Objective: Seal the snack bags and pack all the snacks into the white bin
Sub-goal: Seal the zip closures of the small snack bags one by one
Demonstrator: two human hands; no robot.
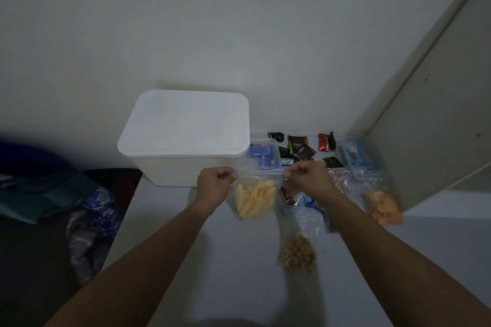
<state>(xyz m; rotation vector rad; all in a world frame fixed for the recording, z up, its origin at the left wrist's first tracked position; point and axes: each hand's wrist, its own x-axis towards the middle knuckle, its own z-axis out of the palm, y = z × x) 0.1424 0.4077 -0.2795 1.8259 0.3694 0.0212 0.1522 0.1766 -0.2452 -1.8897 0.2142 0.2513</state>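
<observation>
A clear zip bag of yellow stick snacks (253,199) hangs just above the white table. My left hand (214,186) pinches the left end of its top strip and my right hand (308,178) pinches the right end. The white bin (183,135) stands behind the bag with its lid on. A clear bag of round brown snacks (297,249) lies on the table under my right forearm. A bag of orange snacks (382,206) lies to the right. Small dark wrapped snacks (300,147) and blue packets (261,154) lie beside the bin.
The white table (212,260) meets a white wall at the back and a white panel (438,127) on the right. Left of the table edge lie dark and blue patterned cloths (90,215). More clear bags (358,159) crowd the back right corner.
</observation>
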